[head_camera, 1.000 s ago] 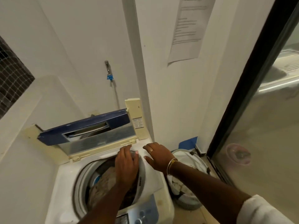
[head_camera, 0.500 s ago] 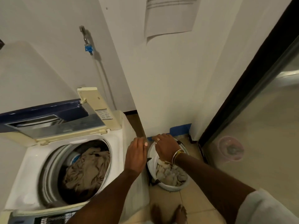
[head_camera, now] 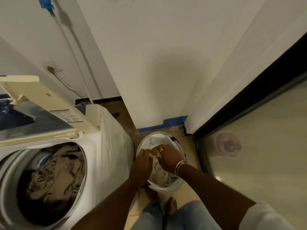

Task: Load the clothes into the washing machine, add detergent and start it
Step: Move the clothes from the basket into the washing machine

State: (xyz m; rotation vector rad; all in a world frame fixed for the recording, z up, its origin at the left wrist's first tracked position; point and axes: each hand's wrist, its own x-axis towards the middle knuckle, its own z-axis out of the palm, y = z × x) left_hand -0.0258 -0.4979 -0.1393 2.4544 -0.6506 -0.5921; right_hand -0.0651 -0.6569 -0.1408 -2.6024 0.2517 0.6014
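Loading: left hand & right hand pinch pale crumpled clothes in round white basket; nxt lift into white top-load washer left of hands.

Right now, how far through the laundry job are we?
Done: lid up, beige clothes already in the drum. In hand: left hand and right hand are down in the basket at more clothes; grip unclear. Left: load those, add detergent (none in view), start the machine.
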